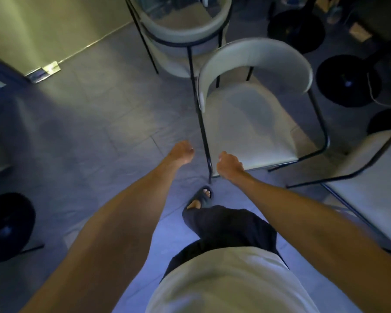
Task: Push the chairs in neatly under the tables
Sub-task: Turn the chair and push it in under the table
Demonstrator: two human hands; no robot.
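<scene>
A chair [246, 123] with a pale seat, a curved white backrest and a thin black frame stands on the floor just ahead of me, its seat's near edge toward me. My left hand [182, 152] hovers left of the chair's front left leg, fingers loosely curled, holding nothing. My right hand [229, 163] is over the seat's near left corner, also loosely curled and empty; whether it touches the seat I cannot tell. A second chair [183, 30] of the same kind stands behind the first. No tabletop is clearly visible.
A third chair's seat [370, 177] shows at the right edge. Round black table bases [348, 80] stand at the upper right, another black base [7, 224] at the left. Grey tiled floor [95, 114] lies open to the left. My sandalled foot [201, 197] is stepping forward.
</scene>
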